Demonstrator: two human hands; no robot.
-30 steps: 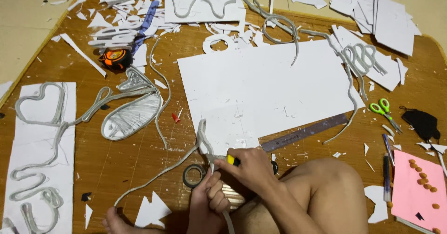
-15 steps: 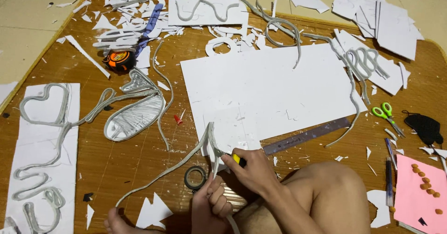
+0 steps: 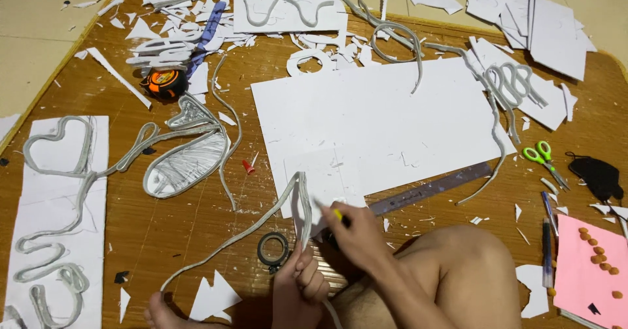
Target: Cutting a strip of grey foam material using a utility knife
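The left hand (image 3: 299,280) is closed around a grey flexible strip (image 3: 296,201) that rises from the fist, bends over in a narrow loop and trails away toward 8 o'clock across the brown floor mat (image 3: 196,237), ending near a bare foot (image 3: 160,309) at the frame's lower edge. The right hand (image 3: 356,234) is closed in a pinch on a yellow-tipped tool (image 3: 337,215), probably a small cutter, its tip at the small white foam piece (image 3: 324,188) just beside the loop at 3 o'clock. Judged by its sag and easy curve, the strip is light, soft and limp along its length; it appears to keep a bend only where it is held. Best purchase looks to be close under the loop, where the left hand has it now, since a grip further down would let the bend flop. The foam board looks light and stiff but brittle, given the many offcuts about. A roll of dark tape (image 3: 273,249) lies just at 9 o'clock of the left hand. A large white sheet (image 3: 392,116) lies at 12 o'clock, a metal ruler (image 3: 432,190) along its lower edge, green-handled scissors (image 3: 543,155) well off at 3 o'clock.
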